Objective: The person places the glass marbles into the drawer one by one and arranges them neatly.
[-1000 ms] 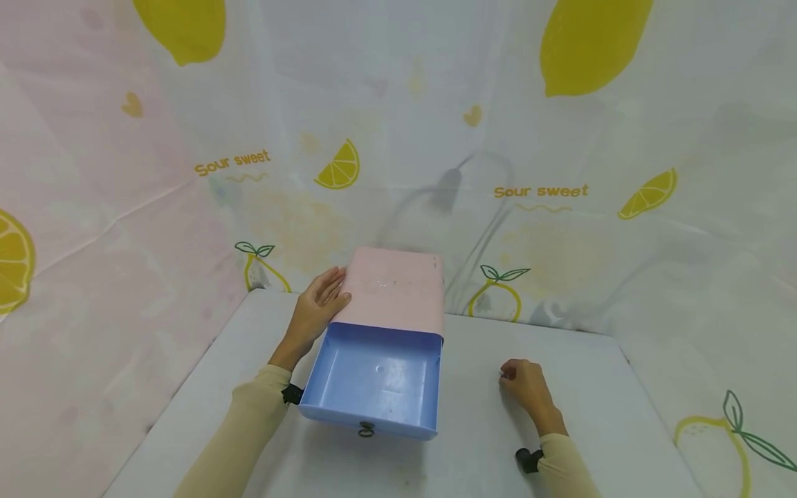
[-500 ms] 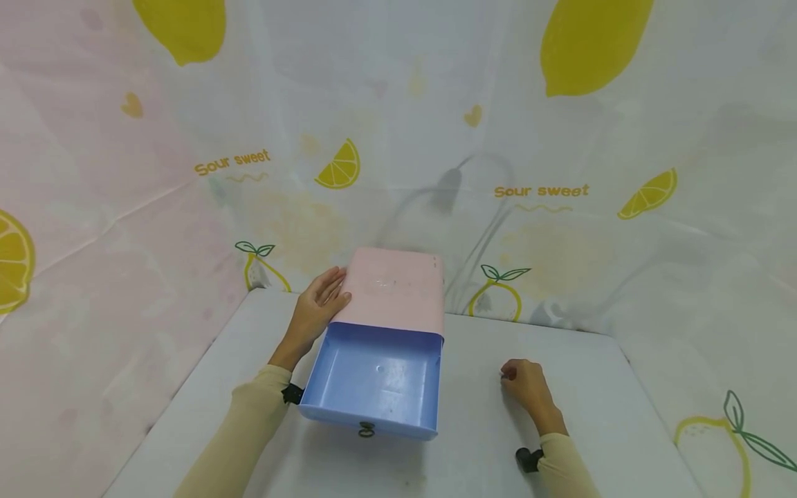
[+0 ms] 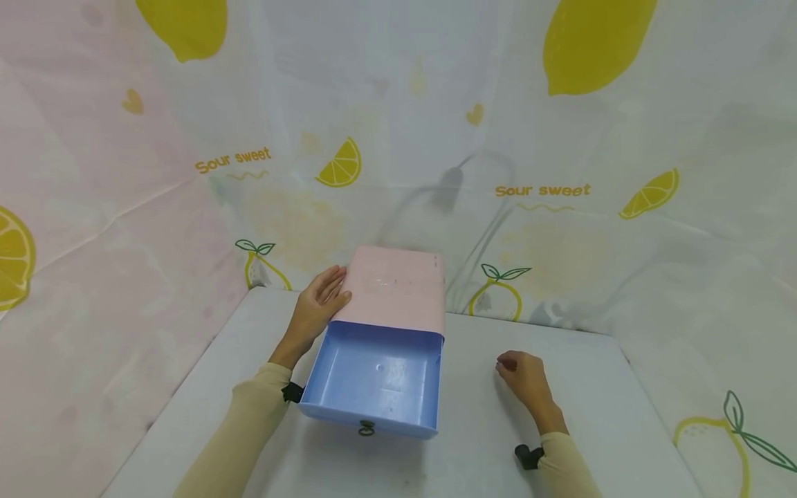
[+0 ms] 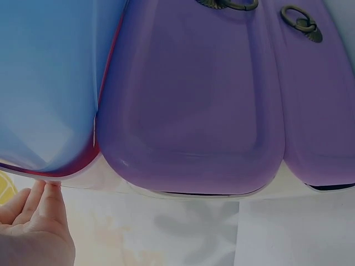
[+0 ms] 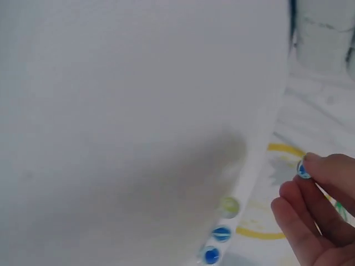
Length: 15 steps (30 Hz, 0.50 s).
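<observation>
A small drawer cabinet with a pink top stands on the table, its blue top drawer pulled out and bare inside. Against the cabinet's left side rests my left hand, its fingers fairly straight. In the left wrist view that hand touches the cabinet's edge, near two closed purple drawers with ring pulls. My right hand, right of the cabinet, pinches a blue-and-white marble between thumb and fingertips. Nearby on the table lie a yellow-green marble and two blue marbles.
The white table meets a lemon-print cloth at the back and both sides. The extended drawer's front, with a ring pull, juts toward me between my two arms.
My right hand has lifted a little and shifted slightly left, with its fingertips turned. The left hand, cabinet and drawer keep their places.
</observation>
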Tool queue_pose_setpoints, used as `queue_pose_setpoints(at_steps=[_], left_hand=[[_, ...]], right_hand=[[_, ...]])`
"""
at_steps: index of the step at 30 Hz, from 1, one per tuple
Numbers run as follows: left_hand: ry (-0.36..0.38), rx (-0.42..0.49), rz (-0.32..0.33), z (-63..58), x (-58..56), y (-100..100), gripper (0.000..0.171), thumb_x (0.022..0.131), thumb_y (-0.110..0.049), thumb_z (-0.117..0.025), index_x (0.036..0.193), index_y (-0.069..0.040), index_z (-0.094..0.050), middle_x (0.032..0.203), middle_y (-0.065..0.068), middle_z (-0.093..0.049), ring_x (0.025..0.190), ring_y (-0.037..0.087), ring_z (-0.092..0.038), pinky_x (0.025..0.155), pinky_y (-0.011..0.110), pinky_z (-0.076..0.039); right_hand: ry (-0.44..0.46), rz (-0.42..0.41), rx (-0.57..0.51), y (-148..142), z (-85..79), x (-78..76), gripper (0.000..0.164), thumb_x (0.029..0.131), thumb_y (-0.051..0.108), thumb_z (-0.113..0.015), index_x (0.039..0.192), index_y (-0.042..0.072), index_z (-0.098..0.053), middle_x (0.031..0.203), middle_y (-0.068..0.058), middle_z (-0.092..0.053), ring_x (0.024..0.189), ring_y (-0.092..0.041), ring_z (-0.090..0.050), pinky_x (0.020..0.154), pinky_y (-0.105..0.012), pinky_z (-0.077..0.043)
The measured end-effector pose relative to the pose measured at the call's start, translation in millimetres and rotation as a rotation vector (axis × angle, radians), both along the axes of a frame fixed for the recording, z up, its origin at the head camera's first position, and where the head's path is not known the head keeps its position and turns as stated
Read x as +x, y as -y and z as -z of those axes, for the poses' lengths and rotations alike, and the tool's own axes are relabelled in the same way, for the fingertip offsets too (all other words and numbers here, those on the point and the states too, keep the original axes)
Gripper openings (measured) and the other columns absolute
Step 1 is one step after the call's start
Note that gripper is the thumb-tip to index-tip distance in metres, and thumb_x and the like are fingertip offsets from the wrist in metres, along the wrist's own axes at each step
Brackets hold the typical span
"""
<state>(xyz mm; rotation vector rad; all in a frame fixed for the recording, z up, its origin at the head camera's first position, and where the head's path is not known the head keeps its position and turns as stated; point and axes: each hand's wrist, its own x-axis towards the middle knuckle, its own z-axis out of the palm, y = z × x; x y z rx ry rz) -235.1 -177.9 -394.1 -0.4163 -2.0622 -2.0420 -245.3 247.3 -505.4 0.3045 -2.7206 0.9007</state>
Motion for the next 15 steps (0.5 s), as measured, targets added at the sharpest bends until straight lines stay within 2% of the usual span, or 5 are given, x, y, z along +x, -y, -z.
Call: queue_pose_setpoints(at_steps=[7, 15], left_hand=[[-0.004, 0.009, 0.010, -1.6, 1.7, -0.6, 0.067, 0.093, 0.001, -0.062, 0.148, 0.012, -0.024, 0.152, 0.025, -0.033, 0.142, 0.034, -0.028, 0.114, 0.032, -0.030], [0.000, 0.005, 0.010, -1.0, 0.8, 0.0, 0.067, 0.093, 0.000, -0.062, 0.148, 0.010, -0.025, 0.152, 0.023, -0.034, 0.143, 0.033, -0.029, 0.114, 0.034, -0.029]], right_hand=[[-0.104, -0.058, -0.128, 15.0, -22.3, 3.2, 0.006, 0.082, 0.004, -0.077, 0.088, 0.003, -0.075, 0.084, -0.005, -0.073, 0.079, -0.021, -0.070, 0.068, -0.031, -0.061], [-0.130, -0.141, -0.247, 35.4, -50.9, 11.3, 0.011, 0.082, 0.002, -0.077, 0.092, 0.003, -0.075, 0.088, -0.004, -0.073, 0.082, -0.020, -0.071, 0.070, -0.021, -0.059]])
